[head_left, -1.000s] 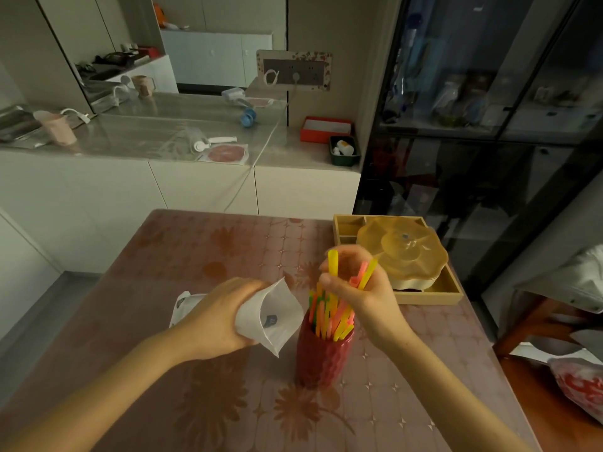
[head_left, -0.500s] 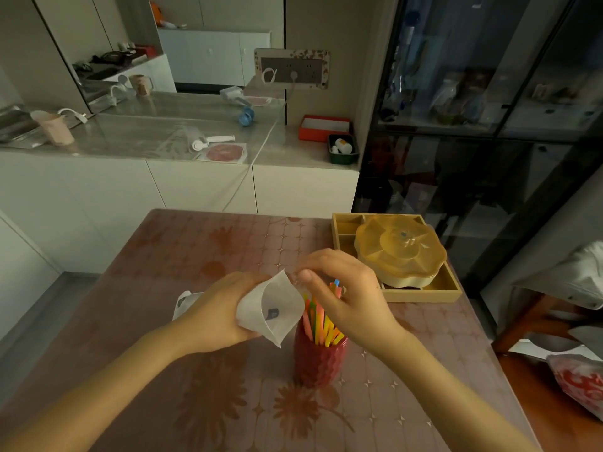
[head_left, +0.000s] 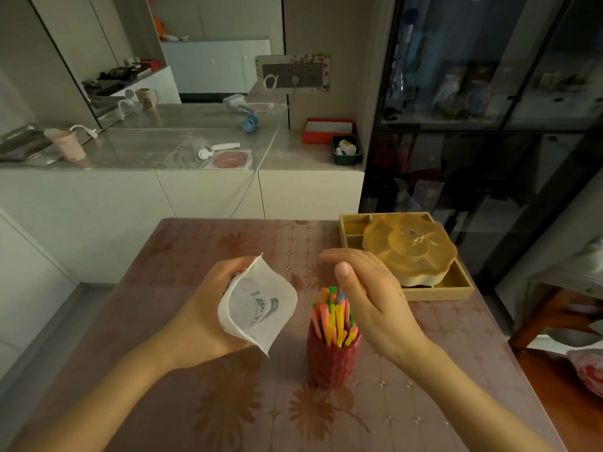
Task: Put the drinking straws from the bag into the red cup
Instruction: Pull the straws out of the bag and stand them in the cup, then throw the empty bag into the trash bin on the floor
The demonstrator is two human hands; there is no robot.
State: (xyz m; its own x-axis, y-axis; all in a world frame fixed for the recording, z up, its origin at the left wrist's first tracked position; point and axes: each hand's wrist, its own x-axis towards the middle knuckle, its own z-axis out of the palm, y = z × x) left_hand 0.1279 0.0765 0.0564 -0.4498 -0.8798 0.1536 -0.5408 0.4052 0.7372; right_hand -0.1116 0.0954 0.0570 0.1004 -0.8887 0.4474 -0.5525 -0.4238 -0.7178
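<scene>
A red textured cup (head_left: 331, 362) stands upright on the table (head_left: 228, 402) near its middle. Several coloured drinking straws (head_left: 332, 316) stick out of its top. My left hand (head_left: 202, 314) holds a white bag (head_left: 257, 305) to the left of the cup, its mouth wide and turned toward me; I see no straws inside it. My right hand (head_left: 368, 298) hovers just above and to the right of the straws, fingers stretched out and apart, with nothing in it.
A yellow flower-shaped lidded dish (head_left: 411, 252) sits in a yellow tray (head_left: 463, 288) at the table's far right. A white counter (head_left: 293, 158) stands behind the table. A dark glass cabinet (head_left: 489, 125) rises to the right.
My right hand has let go of the straws into the cup and opened, lifting slightly to the right. The bag's mouth has turned more toward me.
</scene>
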